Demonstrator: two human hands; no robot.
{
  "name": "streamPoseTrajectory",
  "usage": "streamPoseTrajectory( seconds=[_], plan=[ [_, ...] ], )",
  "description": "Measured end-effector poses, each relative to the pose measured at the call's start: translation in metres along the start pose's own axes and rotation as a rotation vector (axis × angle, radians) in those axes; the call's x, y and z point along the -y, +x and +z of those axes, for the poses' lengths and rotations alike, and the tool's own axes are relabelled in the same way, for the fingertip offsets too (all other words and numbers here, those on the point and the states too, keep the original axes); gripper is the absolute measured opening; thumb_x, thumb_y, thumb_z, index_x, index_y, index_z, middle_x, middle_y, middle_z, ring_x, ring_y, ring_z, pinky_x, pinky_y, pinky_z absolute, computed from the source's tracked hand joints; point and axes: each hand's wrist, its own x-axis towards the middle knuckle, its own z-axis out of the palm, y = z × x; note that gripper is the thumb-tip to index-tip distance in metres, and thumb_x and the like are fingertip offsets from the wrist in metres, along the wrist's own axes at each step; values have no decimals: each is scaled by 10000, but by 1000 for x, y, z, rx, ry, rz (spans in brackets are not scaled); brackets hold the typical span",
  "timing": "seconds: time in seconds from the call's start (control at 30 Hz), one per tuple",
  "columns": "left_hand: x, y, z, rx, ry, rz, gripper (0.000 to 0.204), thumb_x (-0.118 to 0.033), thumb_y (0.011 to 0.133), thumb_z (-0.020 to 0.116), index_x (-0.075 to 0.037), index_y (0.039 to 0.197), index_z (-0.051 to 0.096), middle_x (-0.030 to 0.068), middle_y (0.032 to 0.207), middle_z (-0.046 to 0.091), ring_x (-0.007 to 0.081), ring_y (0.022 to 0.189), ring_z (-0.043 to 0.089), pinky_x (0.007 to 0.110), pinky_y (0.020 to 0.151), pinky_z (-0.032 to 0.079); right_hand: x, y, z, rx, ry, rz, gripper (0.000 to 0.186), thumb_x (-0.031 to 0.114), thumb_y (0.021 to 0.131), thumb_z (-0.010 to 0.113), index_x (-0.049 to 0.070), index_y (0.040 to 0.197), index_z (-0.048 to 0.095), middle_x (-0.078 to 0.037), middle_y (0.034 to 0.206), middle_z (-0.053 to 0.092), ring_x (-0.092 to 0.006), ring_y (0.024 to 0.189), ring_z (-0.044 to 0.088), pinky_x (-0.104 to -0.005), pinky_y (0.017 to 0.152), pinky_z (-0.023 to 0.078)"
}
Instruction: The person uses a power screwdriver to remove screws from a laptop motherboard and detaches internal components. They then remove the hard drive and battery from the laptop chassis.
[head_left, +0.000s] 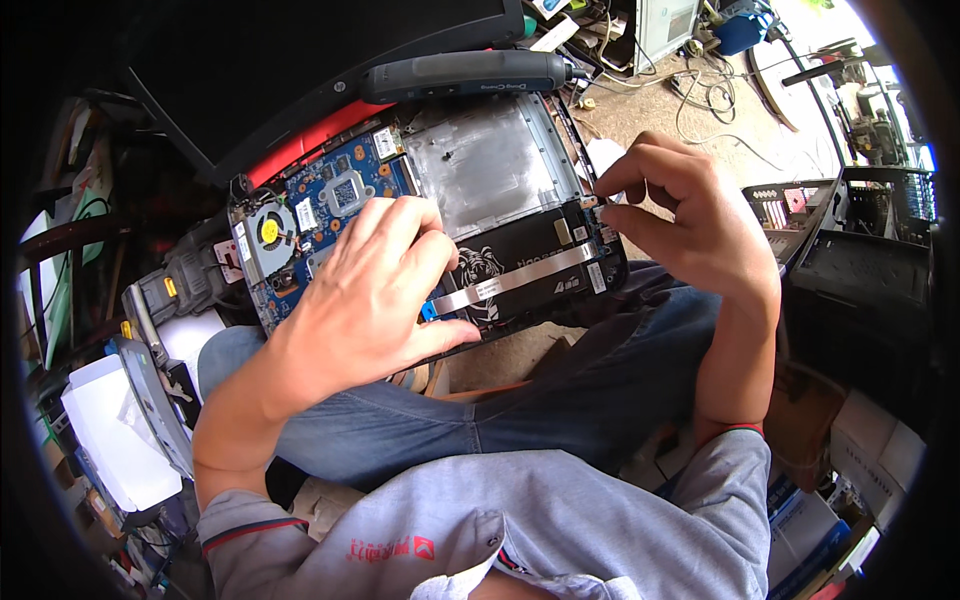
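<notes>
An opened laptop base (621, 268) lies across my lap with its insides showing. My left hand (370, 285) rests over the blue circuit board (322, 178), fingers bent and apart, thumb stretched toward the front edge. Beside that thumb is the blue-tabbed end of a flat white ribbon cable (515, 277). The cable crosses a black panel with a tiger print (520, 250). At the base's right edge, my right hand (690, 205) has thumb and forefinger nearly together by a small board (591, 212). Whatever they pinch, if anything, is too small to make out.
A dark electric screwdriver (465, 75) lies along the far edge of the base, before a black monitor (300, 70). The round fan (268, 236) sits at the base's left. Cables (715, 95) trail over the floor; black computer casings (850, 280) stand at right.
</notes>
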Motion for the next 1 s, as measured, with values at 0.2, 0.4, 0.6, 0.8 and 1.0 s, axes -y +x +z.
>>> streamPoseTrajectory(
  seconds=[0.2,0.4,0.6,0.8,1.0],
  plan=[
    [-2,3,4,47,-93,-84,243,-129,739,822,-29,840,624,120,1006,556,306,966,547,390,858,463,-7,-3,2,73,-14,0,154,75,785,749,19,918,695,-138,846,660,-305,821,663,-401,738,528],
    [-8,6,-8,153,-76,-132,325,-142,743,819,-32,956,600,109,849,608,324,807,621,408,768,473,-12,-9,2,63,20,-29,172,87,771,755,16,914,690,-142,845,657,-330,821,654,-415,747,523],
    [-9,3,-9,183,-72,-123,303,-113,755,792,-35,1000,632,97,825,611,279,784,635,375,724,481,-9,-7,16,136,-22,-68,223,135,762,782,12,914,674,-156,898,666,-366,850,653,-424,768,519],
    [-8,12,-21,288,-580,-286,170,-113,845,753,-26,955,655,42,841,625,136,768,614,292,692,480,3,-4,24,32,-86,-55,409,306,713,877,0,890,670,-135,787,644,-349,764,655,-433,714,517],
    [1,24,-26,270,-1357,-532,253,-195,930,697,51,974,658,102,884,692,137,759,663,260,692,553,24,-13,10,258,215,-239,426,384,738,891,39,841,663,-117,693,624,-324,634,656,-406,579,513]
  ],
)
